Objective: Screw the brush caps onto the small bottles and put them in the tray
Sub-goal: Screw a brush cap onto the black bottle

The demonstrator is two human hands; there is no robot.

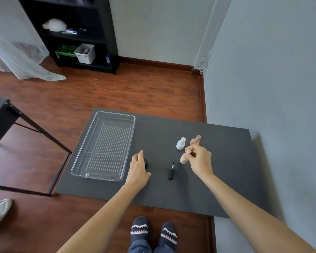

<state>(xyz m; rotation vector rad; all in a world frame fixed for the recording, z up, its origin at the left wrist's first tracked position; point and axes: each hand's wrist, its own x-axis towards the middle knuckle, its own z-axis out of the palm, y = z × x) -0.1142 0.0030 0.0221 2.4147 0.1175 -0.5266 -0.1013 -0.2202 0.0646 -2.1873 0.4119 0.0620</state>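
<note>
While the right hand [199, 159] pinches a beige bottle [184, 158], the left hand [138, 168] grips something dark, label unreadable.

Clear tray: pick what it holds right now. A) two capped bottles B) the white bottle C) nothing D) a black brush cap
C: the clear tray shows only its ribbed floor, while the white bottle and black brush cap sit on the dark mat.
</note>
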